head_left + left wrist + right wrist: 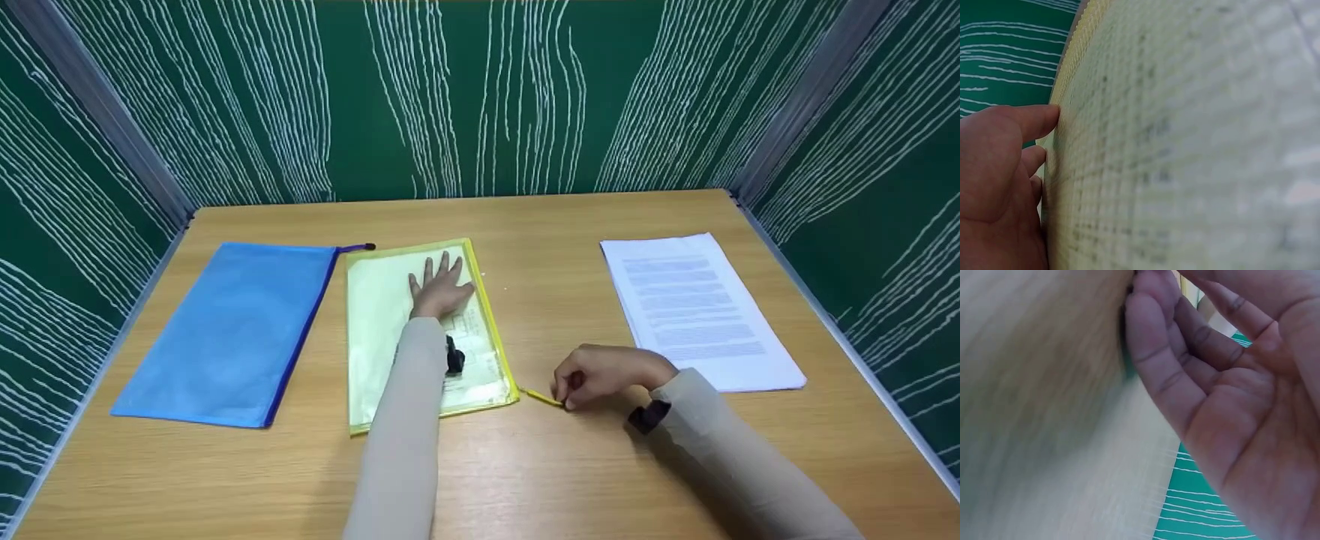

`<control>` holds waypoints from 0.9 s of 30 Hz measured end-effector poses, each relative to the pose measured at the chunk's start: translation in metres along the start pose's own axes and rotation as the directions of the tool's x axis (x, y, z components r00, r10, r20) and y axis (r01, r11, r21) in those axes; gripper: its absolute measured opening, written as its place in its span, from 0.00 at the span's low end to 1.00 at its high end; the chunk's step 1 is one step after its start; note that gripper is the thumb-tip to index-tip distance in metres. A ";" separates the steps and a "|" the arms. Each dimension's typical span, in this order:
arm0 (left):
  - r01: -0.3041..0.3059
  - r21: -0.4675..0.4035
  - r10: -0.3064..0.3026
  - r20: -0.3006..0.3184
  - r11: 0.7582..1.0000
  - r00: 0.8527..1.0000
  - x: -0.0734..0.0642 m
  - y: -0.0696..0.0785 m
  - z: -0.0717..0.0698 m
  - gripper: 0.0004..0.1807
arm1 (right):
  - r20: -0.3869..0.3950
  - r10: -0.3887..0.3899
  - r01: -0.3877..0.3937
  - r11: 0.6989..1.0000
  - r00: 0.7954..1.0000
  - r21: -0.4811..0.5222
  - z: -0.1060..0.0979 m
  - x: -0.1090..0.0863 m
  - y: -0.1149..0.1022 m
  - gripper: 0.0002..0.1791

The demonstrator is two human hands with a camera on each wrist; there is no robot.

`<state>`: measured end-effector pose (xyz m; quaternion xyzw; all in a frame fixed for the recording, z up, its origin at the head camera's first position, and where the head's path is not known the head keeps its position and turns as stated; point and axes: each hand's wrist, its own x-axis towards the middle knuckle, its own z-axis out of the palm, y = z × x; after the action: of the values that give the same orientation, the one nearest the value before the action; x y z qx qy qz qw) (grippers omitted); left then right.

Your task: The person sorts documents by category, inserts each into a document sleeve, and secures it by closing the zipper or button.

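A yellow mesh zip folder (375, 337) lies mid-table, with printed paper showing through its clear face. My left hand (441, 291) rests on its upper half with the fingers spread; in the left wrist view the fingertips (1050, 119) touch the mesh. From the folder's near right corner a yellow zipper pull (541, 397) runs out to the right. My right hand (600, 373) pinches the dark end of that pull between thumb and curled fingers, low over the table. In the right wrist view the curled fingers (1151, 349) hide the pull.
To the left lies a blue zip folder (232, 330), its purple pull (356, 247) reaching towards the yellow folder's far corner. A stack of printed paper (690, 307) sits at the right, partly behind my right wrist. Green walls with white lines (465, 97) bound the wooden table (540, 480).
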<state>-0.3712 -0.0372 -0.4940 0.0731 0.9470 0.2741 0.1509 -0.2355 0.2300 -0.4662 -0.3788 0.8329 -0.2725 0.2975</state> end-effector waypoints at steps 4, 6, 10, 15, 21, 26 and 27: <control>-0.008 0.007 0.008 -0.001 1.000 1.000 0.001 0.000 0.000 0.37 | 0.036 0.010 -0.011 1.000 0.999 0.026 0.002 -0.003 -0.002 0.02; -0.008 0.007 0.008 -0.002 1.000 1.000 0.000 0.000 0.000 0.37 | 0.047 0.021 -0.022 0.999 0.999 0.031 0.002 -0.004 -0.004 0.02; -0.001 0.004 0.001 -0.012 1.000 1.000 -0.001 0.000 0.001 0.36 | 0.050 0.046 -0.047 0.999 0.998 0.023 0.002 -0.005 -0.007 0.02; 0.009 0.014 -0.009 -0.024 1.000 1.000 -0.002 0.000 0.003 0.36 | 0.045 0.073 -0.074 0.997 0.996 0.013 0.003 -0.005 -0.009 0.02; 0.008 0.003 -0.008 -0.031 1.000 0.999 -0.004 0.002 0.004 0.36 | 0.045 0.095 -0.096 0.995 0.995 0.036 0.003 -0.005 -0.011 0.03; 0.001 -0.017 -0.002 -0.055 1.000 0.998 -0.004 0.002 0.004 0.35 | 0.040 0.133 -0.134 0.991 0.990 0.025 0.003 -0.002 -0.012 0.05; 0.000 -0.023 -0.001 -0.062 1.000 0.998 -0.003 0.002 0.004 0.35 | 0.035 0.128 -0.128 0.992 0.991 0.015 0.003 -0.002 -0.012 0.05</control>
<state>-0.3668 -0.0347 -0.4951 0.0627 0.9479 0.2873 0.1225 -0.2273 0.2240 -0.4596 -0.3267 0.8480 -0.2534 0.3317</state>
